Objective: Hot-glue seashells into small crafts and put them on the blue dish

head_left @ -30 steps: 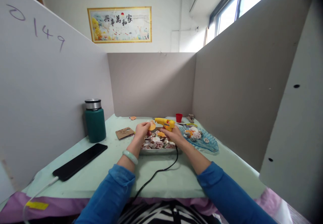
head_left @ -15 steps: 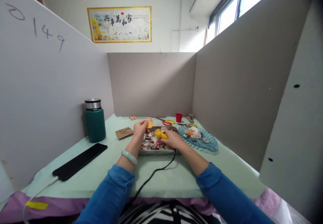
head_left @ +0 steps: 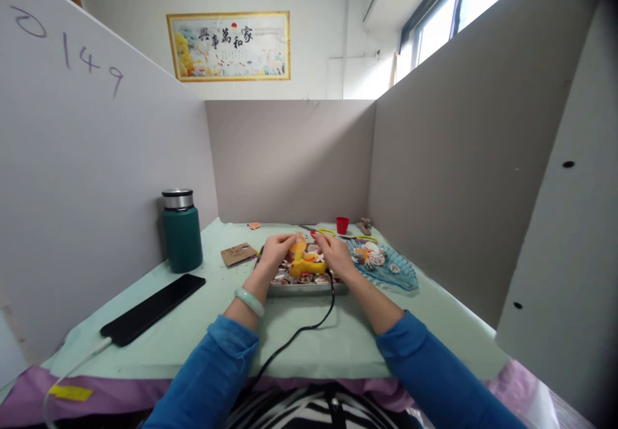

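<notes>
A metal tray point(head_left: 309, 288) full of several seashells sits in the middle of the table. A yellow glue gun point(head_left: 309, 266) lies across the shells, its black cord point(head_left: 294, 335) trailing toward me. My left hand point(head_left: 276, 249) pinches an orange shell point(head_left: 298, 246) above the tray. My right hand point(head_left: 335, 254) is beside it, fingers curled toward the same shell, off the glue gun. Whether the right fingers grip the shell is hard to see.
A blue dish point(head_left: 403, 274) with shells lies right of the tray. Green flask point(head_left: 181, 230), black phone point(head_left: 153, 308) and brown card point(head_left: 238, 254) stand left. Red cup point(head_left: 342, 225) and scissors point(head_left: 324, 230) sit behind. Partition walls enclose three sides.
My right hand lowered the glue gun onto the shells in the tray and let go of it. It then rose to meet the left hand and the orange shell.
</notes>
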Tool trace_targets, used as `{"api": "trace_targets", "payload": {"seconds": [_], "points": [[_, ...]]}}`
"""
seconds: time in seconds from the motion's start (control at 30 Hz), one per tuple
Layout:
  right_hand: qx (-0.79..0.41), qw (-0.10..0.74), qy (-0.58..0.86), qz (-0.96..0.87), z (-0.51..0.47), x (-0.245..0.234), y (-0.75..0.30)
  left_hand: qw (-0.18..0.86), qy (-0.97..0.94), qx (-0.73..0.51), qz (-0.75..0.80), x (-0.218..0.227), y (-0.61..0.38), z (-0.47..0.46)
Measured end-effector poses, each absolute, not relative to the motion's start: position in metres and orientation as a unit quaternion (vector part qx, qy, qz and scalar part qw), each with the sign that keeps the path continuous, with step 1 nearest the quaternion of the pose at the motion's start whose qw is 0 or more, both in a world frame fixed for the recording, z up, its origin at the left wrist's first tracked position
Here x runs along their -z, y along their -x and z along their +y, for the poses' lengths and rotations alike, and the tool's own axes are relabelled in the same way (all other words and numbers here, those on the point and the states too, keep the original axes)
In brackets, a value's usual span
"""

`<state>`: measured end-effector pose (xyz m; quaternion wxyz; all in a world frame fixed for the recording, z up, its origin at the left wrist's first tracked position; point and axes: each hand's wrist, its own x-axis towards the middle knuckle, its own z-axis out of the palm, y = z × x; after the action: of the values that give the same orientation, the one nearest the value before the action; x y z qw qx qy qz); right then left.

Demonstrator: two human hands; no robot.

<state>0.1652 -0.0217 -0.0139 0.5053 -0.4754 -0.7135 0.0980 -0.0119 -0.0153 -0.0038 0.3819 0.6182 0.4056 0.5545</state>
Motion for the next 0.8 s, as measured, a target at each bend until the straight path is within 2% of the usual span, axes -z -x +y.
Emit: {"api": "trace_targets", "payload": {"seconds": [0.17,0.8], "points": [[-0.178,0.557,0.399,-0.707,-0.021,0.016,-0.162,0.392,-0.642,-0.522,0.402,0.005,0.007,-0.019],[-0.174,0.552,0.433,-0.691,-0.015,0.017,-0.164,0.379,-0.673,-0.497,0.396,0.007,0.003,-0.023]]}}
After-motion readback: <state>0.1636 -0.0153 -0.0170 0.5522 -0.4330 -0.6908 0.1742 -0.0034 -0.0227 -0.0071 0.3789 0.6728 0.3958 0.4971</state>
